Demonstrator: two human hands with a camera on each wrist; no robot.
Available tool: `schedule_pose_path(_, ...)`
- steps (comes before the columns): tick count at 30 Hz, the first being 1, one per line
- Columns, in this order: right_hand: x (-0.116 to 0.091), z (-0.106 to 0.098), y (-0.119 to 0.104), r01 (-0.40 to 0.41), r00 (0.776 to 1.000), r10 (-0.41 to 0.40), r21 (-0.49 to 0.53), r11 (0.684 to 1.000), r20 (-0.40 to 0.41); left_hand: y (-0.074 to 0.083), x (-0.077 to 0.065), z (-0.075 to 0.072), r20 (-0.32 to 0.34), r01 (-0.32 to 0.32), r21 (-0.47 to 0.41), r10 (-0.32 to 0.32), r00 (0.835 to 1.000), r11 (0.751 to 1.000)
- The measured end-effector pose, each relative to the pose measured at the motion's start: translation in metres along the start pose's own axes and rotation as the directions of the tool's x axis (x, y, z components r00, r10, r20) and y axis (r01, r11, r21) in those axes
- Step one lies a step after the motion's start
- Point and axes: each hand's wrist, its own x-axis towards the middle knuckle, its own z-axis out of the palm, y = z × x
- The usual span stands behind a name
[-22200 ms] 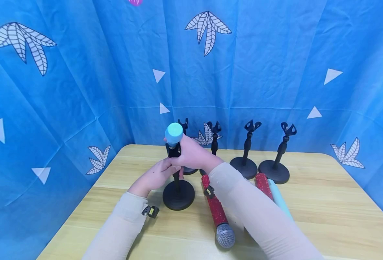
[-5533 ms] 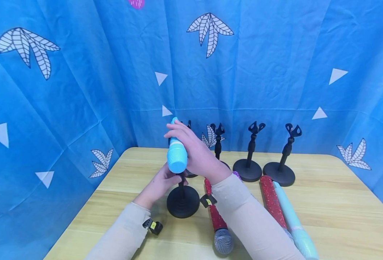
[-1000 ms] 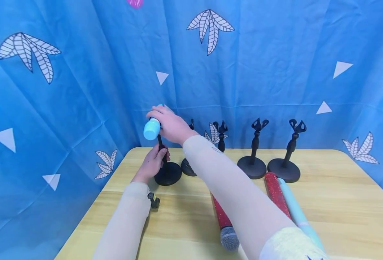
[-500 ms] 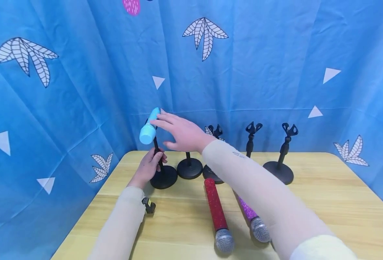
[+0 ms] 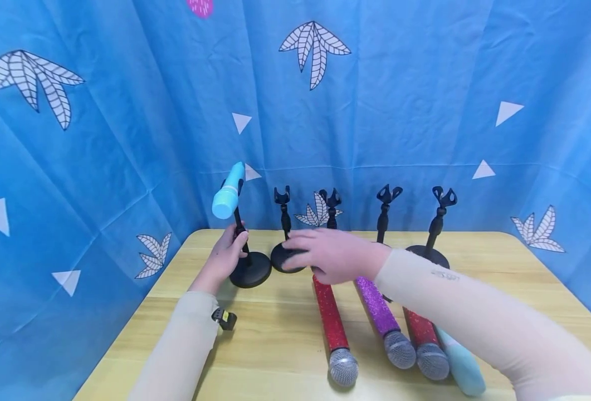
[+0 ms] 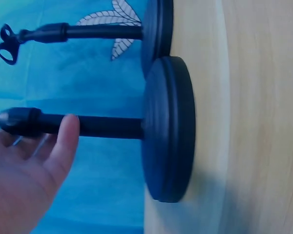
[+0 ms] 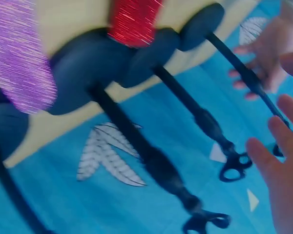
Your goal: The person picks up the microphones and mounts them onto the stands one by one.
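At the back left, a light blue microphone [image 5: 228, 195] lies tilted in the clip of a black microphone stand [image 5: 251, 271], its head toward me. My left hand [image 5: 226, 253] holds that stand's pole, and in the left wrist view the thumb [image 6: 67, 139] lies along the pole [image 6: 112, 126]. My right hand [image 5: 332, 256] hovers over the table's middle with spread fingers and nothing in them. Below it lie a red glitter microphone [image 5: 331, 314] and a purple glitter microphone [image 5: 377, 306]. My right forearm partly hides another red microphone [image 5: 422, 329] and a second light blue microphone [image 5: 462, 365].
Several stands without microphones line the back of the wooden table [image 5: 270, 345]: one stand [image 5: 285, 223] beside the held one, another stand [image 5: 382, 214] farther right, and a rightmost stand [image 5: 436, 225]. A blue patterned curtain [image 5: 415, 100] hangs close behind them.
The stand with the blue microphone has moved from the front middle to the back left row. My right hand has let go of the microphone and moved right and toward me.
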Motion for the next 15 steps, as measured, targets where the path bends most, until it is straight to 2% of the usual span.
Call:
schedule_pose_path(3,-0.018,0.013,-0.006,-0.041,0.990,0.042,-0.010,0.999,0.136,0.006,-0.005,-0.003,0.005,-0.026,0.016,0.026,1.000,1.000)
schedule_pose_path(6,-0.030,0.024,-0.012,-0.070,0.971,0.072,-0.019,0.997,0.230,0.012,-0.010,-0.003,-0.002,-0.044,0.038,0.044,0.999,0.998)
schedule_pose_path(12,-0.043,0.040,-0.024,-0.051,0.952,0.056,-0.025,0.998,0.302,0.022,-0.023,0.002,-0.054,-0.063,0.141,0.071,0.996,0.988)
schedule_pose_path(15,-0.046,0.046,-0.030,-0.043,0.949,0.046,-0.016,0.999,0.313,0.025,-0.029,0.005,-0.091,-0.085,0.133,0.098,0.991,0.987)
